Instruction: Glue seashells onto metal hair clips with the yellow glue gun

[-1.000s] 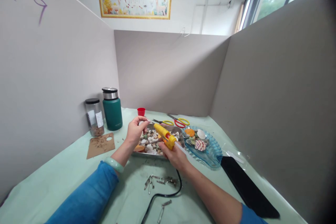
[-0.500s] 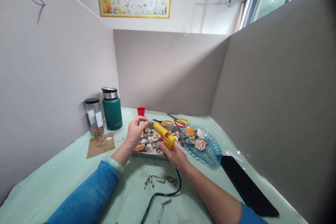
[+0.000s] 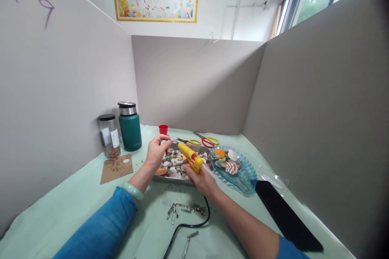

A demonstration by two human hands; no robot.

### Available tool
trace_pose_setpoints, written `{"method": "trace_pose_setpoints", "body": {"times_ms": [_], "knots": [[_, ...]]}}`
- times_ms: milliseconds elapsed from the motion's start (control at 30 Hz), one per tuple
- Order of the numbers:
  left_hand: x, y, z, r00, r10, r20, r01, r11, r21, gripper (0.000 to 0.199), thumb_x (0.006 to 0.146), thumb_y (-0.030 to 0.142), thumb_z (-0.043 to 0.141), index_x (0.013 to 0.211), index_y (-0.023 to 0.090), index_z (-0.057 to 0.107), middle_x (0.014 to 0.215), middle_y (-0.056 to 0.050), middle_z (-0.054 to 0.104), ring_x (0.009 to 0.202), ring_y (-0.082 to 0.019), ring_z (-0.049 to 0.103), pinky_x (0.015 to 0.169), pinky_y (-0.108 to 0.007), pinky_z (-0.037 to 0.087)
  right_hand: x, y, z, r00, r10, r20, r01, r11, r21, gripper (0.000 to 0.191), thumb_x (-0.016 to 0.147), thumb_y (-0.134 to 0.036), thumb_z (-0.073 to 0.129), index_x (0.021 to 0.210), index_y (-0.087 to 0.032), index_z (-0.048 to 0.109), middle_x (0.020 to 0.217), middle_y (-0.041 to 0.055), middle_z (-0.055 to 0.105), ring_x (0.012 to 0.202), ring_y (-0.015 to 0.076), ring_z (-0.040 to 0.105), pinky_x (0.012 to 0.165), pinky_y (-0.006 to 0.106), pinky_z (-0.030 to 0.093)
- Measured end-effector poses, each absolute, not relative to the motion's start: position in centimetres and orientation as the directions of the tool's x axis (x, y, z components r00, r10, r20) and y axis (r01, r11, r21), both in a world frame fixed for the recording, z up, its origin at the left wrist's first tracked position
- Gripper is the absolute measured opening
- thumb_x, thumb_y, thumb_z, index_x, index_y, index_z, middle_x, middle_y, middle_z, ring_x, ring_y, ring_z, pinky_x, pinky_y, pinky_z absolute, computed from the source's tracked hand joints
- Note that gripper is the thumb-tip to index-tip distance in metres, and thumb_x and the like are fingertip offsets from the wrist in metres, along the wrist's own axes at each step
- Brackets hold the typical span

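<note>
My right hand (image 3: 199, 180) is wrapped around a yellow hot glue gun (image 3: 190, 155), with a pale glue stick (image 3: 209, 169) out of its back end and the nozzle tilted up to the left. My left hand (image 3: 157, 151) is closed in a pinch at the nozzle tip. What lies between its fingertips is too small to make out. Below both hands is a metal tray (image 3: 170, 179) filled with small seashells and pebbles (image 3: 174, 162). Nearer to me, several metal clips (image 3: 174, 210) lie on the green cloth, beside the gun's black cord (image 3: 188, 224).
Right of the tray stands a blue glass dish (image 3: 247, 174) with larger shells; a black slab (image 3: 288, 214) lies beyond it. Behind are two pairs of scissors (image 3: 209, 141) and a red cup (image 3: 163, 129). Leftward: a green bottle (image 3: 130, 131), a jar (image 3: 108, 135), brown cardboard (image 3: 117, 168). Grey partitions surround the table.
The view has shifted very slightly. Both hands and the glue gun keep nearly the same position, with the left fingers still at the nozzle.
</note>
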State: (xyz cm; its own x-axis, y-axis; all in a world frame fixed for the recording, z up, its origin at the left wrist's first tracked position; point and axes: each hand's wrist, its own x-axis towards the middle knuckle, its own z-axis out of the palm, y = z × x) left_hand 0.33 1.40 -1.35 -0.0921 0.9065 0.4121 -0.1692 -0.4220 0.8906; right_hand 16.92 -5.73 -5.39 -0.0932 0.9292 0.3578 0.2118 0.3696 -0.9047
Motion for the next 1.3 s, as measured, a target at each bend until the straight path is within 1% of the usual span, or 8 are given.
{"method": "trace_pose_setpoints", "body": {"times_ms": [333, 500, 600, 733, 967, 1133, 1233, 1300], "knots": [[0.7, 0.9, -1.3, -0.059, 0.904, 0.424, -0.15, -0.428, 0.891, 0.02, 0.064, 0.027, 0.071, 0.073, 0.016, 0.056, 0.047, 0.005, 0.055, 0.038, -0.006, 0.041, 0.038, -0.017, 0.033, 16.9, -5.9, -5.2, -0.099, 0.931, 0.35, 0.205, 0.363, -0.909, 0.04, 0.078, -0.049, 0.057, 0.096, -0.014, 0.06, 0.052, -0.0054, 0.045, 0.045, 0.009, 0.041, 0.045, 0.022, 0.037], [1.0, 0.4, -1.0, -0.051, 0.908, 0.416, -0.125, -0.42, 0.899, 0.018, 0.064, 0.026, 0.071, 0.071, 0.016, 0.057, 0.042, 0.006, 0.05, 0.037, -0.006, 0.04, 0.038, -0.017, 0.032, 16.8, -6.0, -5.1, -0.11, 0.933, 0.344, 0.19, 0.359, -0.914, 0.04, 0.078, -0.051, 0.057, 0.096, -0.015, 0.059, 0.052, -0.0056, 0.045, 0.045, 0.0091, 0.042, 0.046, 0.022, 0.038], [0.9, 0.6, -1.2, -0.046, 0.914, 0.404, -0.162, -0.406, 0.899, 0.019, 0.064, 0.026, 0.071, 0.071, 0.016, 0.057, 0.04, 0.007, 0.048, 0.036, -0.006, 0.04, 0.038, -0.017, 0.031, 16.9, -5.9, -5.2, -0.112, 0.93, 0.351, 0.196, 0.367, -0.91, 0.039, 0.078, -0.05, 0.057, 0.097, -0.016, 0.059, 0.052, -0.0054, 0.045, 0.046, 0.0095, 0.043, 0.046, 0.022, 0.038], [0.4, 1.4, -1.6, -0.041, 0.919, 0.392, -0.242, -0.39, 0.889, 0.02, 0.065, 0.026, 0.071, 0.074, 0.017, 0.057, 0.044, 0.006, 0.051, 0.037, -0.006, 0.04, 0.039, -0.017, 0.029, 16.9, -5.8, -5.4, -0.09, 0.932, 0.352, 0.223, 0.363, -0.905, 0.039, 0.079, -0.051, 0.056, 0.096, -0.016, 0.06, 0.051, -0.005, 0.045, 0.045, 0.0098, 0.043, 0.044, 0.022, 0.037], [0.5, 1.2, -1.3, -0.042, 0.927, 0.372, -0.249, -0.37, 0.895, 0.023, 0.061, 0.027, 0.073, 0.073, 0.017, 0.056, 0.048, 0.006, 0.054, 0.036, -0.005, 0.04, 0.038, -0.017, 0.028, 16.9, -5.9, -5.3, -0.087, 0.93, 0.356, 0.22, 0.367, -0.904, 0.039, 0.079, -0.05, 0.056, 0.096, -0.015, 0.06, 0.052, -0.0049, 0.046, 0.045, 0.0094, 0.042, 0.044, 0.022, 0.036], [0.5, 1.2, -1.3, -0.033, 0.924, 0.38, -0.249, -0.376, 0.893, 0.024, 0.062, 0.027, 0.073, 0.073, 0.016, 0.055, 0.05, 0.005, 0.055, 0.037, -0.005, 0.04, 0.038, -0.017, 0.029, 17.0, -5.7, -5.6, -0.114, 0.929, 0.351, 0.216, 0.369, -0.904, 0.041, 0.08, -0.052, 0.055, 0.098, -0.015, 0.059, 0.054, -0.0046, 0.048, 0.045, 0.0098, 0.043, 0.045, 0.022, 0.036], [0.1, 1.6, -1.1, -0.076, 0.935, 0.347, -0.279, -0.354, 0.893, 0.026, 0.06, 0.026, 0.074, 0.074, 0.016, 0.055, 0.044, 0.007, 0.05, 0.038, -0.005, 0.041, 0.039, -0.017, 0.028, 17.8, -5.4, -5.0, -0.089, 0.912, 0.401, 0.33, 0.407, -0.852, 0.04, 0.081, -0.051, 0.053, 0.1, -0.017, 0.059, 0.059, -0.0024, 0.055, 0.048, 0.0116, 0.048, 0.049, 0.023, 0.038], [-0.3, 1.9, -0.9, -0.108, 0.942, 0.317, -0.325, -0.335, 0.884, 0.029, 0.058, 0.026, 0.075, 0.075, 0.016, 0.054, 0.043, 0.008, 0.048, 0.038, -0.005, 0.041, 0.04, -0.016, 0.028, 18.7, -5.2, -4.2, -0.055, 0.876, 0.479, 0.495, 0.44, -0.749, 0.035, 0.081, -0.05, 0.054, 0.096, -0.018, 0.06, 0.066, 0.0006, 0.061, 0.057, 0.0143, 0.054, 0.055, 0.025, 0.039]]}}
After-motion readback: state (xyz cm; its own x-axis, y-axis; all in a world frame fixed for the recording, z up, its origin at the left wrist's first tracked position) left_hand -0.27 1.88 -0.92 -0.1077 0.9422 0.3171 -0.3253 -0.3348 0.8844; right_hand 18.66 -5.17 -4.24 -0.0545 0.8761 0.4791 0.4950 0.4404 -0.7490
